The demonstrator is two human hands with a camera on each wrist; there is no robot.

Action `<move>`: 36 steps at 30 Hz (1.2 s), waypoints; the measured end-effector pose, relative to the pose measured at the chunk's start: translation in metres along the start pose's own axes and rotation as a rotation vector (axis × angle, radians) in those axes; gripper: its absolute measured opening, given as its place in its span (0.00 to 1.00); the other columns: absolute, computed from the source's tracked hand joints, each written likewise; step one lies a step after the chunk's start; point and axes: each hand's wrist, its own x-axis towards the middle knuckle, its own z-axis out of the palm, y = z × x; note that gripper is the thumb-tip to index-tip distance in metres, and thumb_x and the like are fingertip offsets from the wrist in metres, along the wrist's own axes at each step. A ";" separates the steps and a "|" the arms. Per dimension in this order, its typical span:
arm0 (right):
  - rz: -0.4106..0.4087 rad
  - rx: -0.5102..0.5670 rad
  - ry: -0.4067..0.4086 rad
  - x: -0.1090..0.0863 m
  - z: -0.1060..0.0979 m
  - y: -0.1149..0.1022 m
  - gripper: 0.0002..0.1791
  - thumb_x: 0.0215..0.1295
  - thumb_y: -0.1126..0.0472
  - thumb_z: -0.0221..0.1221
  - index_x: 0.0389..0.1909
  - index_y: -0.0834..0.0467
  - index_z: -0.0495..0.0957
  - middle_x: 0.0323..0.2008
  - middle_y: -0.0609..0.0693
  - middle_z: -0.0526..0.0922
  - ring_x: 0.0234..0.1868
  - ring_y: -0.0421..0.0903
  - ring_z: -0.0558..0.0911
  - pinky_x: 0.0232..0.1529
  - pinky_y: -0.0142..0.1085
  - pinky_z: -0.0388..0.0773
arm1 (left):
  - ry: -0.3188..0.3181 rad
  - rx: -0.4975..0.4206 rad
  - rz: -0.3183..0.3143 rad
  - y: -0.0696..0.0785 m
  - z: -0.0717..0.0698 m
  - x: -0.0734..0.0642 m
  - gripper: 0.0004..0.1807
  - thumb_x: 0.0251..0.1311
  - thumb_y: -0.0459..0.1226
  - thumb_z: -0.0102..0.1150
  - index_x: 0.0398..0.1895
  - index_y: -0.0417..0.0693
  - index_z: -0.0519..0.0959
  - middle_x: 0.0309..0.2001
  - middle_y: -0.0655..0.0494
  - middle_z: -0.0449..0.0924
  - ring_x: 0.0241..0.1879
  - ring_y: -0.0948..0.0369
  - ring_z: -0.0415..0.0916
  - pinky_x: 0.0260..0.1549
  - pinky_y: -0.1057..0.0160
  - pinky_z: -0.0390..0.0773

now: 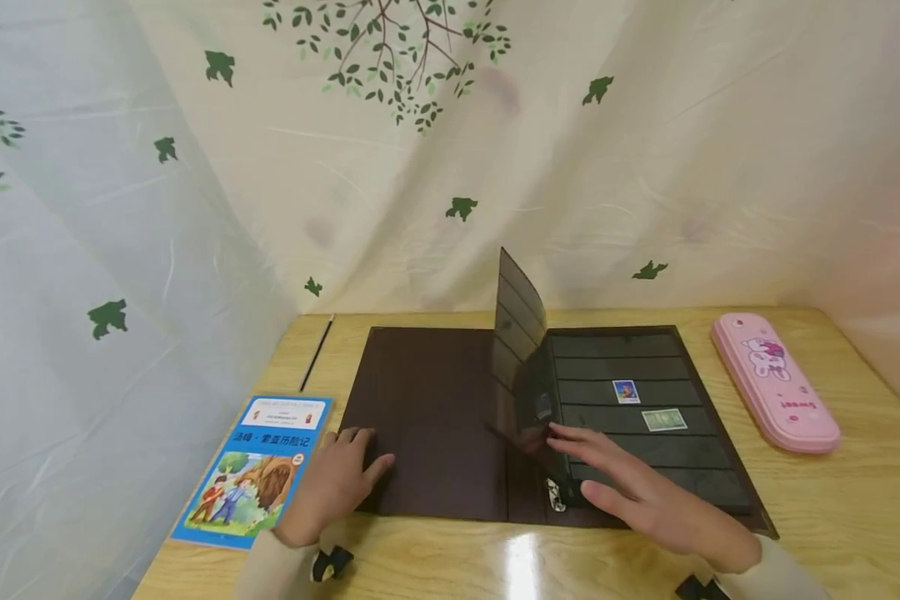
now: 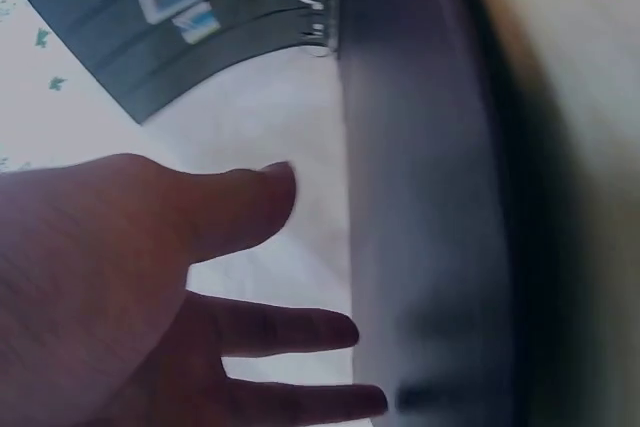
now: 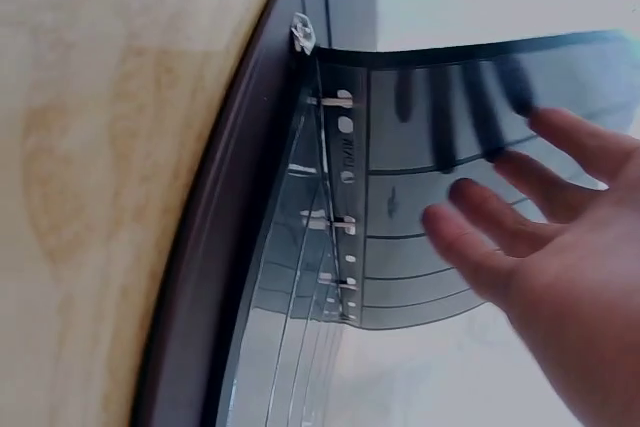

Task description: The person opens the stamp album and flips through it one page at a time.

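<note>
A dark brown stamp album [image 1: 427,417] lies spread on the table, with its inside cover on the left. One black pocket page [image 1: 519,325] stands upright near the metal rings [image 3: 345,224], in mid-turn. On the right-hand page, a small blue stamp [image 1: 625,392] and a green stamp [image 1: 663,419] sit in the strips. My left hand [image 1: 341,471] rests at the left edge of the cover, fingers relaxed and thumb apart. Beside the raised page is my right hand [image 1: 637,492], its fingers extended towards the page's lower part, gripping nothing.
Left of the album lies a blue storybook [image 1: 251,471], partly under the left forearm. A thin dark pencil [image 1: 317,354] lies behind it. The pink pencil case [image 1: 776,383] is at the right. A printed curtain [image 1: 390,208] hangs along the table's back edge.
</note>
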 end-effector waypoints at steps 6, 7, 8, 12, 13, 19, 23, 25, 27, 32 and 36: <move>0.097 -0.073 -0.065 0.003 0.006 -0.001 0.23 0.72 0.57 0.51 0.66 0.48 0.67 0.70 0.47 0.57 0.68 0.50 0.58 0.55 0.49 0.68 | 0.145 -0.103 0.058 0.013 -0.020 0.010 0.26 0.68 0.48 0.51 0.58 0.35 0.73 0.55 0.38 0.73 0.53 0.42 0.69 0.51 0.43 0.66; 0.116 -0.084 -0.076 0.005 0.007 -0.001 0.23 0.72 0.54 0.51 0.66 0.49 0.68 0.71 0.46 0.57 0.69 0.50 0.57 0.56 0.51 0.67 | 0.158 -0.130 0.060 0.016 -0.024 0.012 0.27 0.69 0.48 0.49 0.59 0.35 0.72 0.56 0.38 0.72 0.54 0.42 0.68 0.52 0.43 0.66; 0.137 -0.091 -0.088 0.006 0.008 -0.001 0.23 0.72 0.51 0.50 0.66 0.49 0.68 0.71 0.46 0.56 0.69 0.51 0.56 0.56 0.53 0.66 | 0.168 -0.156 0.058 0.019 -0.029 0.014 0.27 0.70 0.49 0.47 0.61 0.36 0.71 0.58 0.38 0.71 0.55 0.42 0.66 0.53 0.42 0.66; 0.192 -0.120 -0.138 0.012 0.012 -0.003 0.28 0.71 0.44 0.48 0.66 0.53 0.68 0.71 0.46 0.55 0.70 0.53 0.53 0.57 0.59 0.62 | 0.181 -0.220 0.056 0.029 -0.045 0.020 0.31 0.70 0.53 0.42 0.65 0.40 0.67 0.64 0.40 0.65 0.60 0.44 0.62 0.54 0.42 0.66; 0.198 -0.125 -0.151 0.014 0.013 -0.004 0.29 0.71 0.43 0.48 0.66 0.54 0.68 0.71 0.47 0.55 0.71 0.53 0.53 0.57 0.59 0.62 | 0.182 -0.218 0.065 0.031 -0.047 0.021 0.31 0.70 0.54 0.42 0.66 0.41 0.66 0.64 0.41 0.64 0.61 0.44 0.61 0.54 0.42 0.65; 0.168 -0.218 -0.214 0.020 0.017 -0.006 0.30 0.72 0.42 0.45 0.63 0.59 0.71 0.70 0.53 0.58 0.70 0.57 0.53 0.58 0.61 0.57 | 0.062 -0.159 0.154 0.045 -0.035 0.027 0.34 0.66 0.55 0.49 0.69 0.46 0.63 0.68 0.40 0.58 0.63 0.40 0.57 0.55 0.39 0.62; 0.154 -0.275 -0.235 0.023 0.018 -0.008 0.30 0.72 0.43 0.45 0.62 0.60 0.72 0.69 0.56 0.59 0.69 0.58 0.54 0.58 0.65 0.54 | -0.105 -0.124 0.192 0.054 -0.015 0.030 0.37 0.65 0.56 0.50 0.72 0.51 0.59 0.70 0.39 0.53 0.65 0.37 0.52 0.55 0.36 0.60; 0.166 -0.283 -0.248 0.024 0.018 -0.009 0.29 0.72 0.44 0.46 0.62 0.60 0.72 0.69 0.56 0.59 0.69 0.58 0.54 0.57 0.66 0.54 | -0.172 -0.103 0.199 0.057 -0.005 0.032 0.37 0.64 0.58 0.49 0.73 0.53 0.57 0.70 0.39 0.50 0.65 0.35 0.50 0.55 0.35 0.58; 0.174 -0.297 -0.256 0.024 0.018 -0.009 0.28 0.72 0.45 0.47 0.62 0.60 0.72 0.69 0.56 0.59 0.70 0.57 0.54 0.56 0.68 0.54 | -0.216 -0.097 0.203 0.060 0.002 0.033 0.38 0.63 0.58 0.49 0.73 0.55 0.57 0.71 0.39 0.49 0.65 0.34 0.48 0.54 0.34 0.57; 0.173 -0.334 -0.261 0.025 0.019 -0.008 0.25 0.72 0.48 0.49 0.62 0.60 0.72 0.69 0.55 0.60 0.69 0.56 0.55 0.54 0.69 0.55 | -0.276 -0.097 0.180 0.065 0.015 0.037 0.39 0.62 0.59 0.50 0.73 0.56 0.57 0.71 0.38 0.47 0.66 0.32 0.45 0.53 0.30 0.55; 0.158 -0.338 -0.253 0.025 0.019 -0.006 0.24 0.71 0.51 0.52 0.61 0.60 0.73 0.68 0.55 0.61 0.69 0.56 0.55 0.53 0.69 0.56 | -0.318 -0.069 0.153 0.067 0.022 0.038 0.40 0.60 0.60 0.52 0.73 0.57 0.57 0.72 0.40 0.45 0.66 0.32 0.44 0.52 0.29 0.56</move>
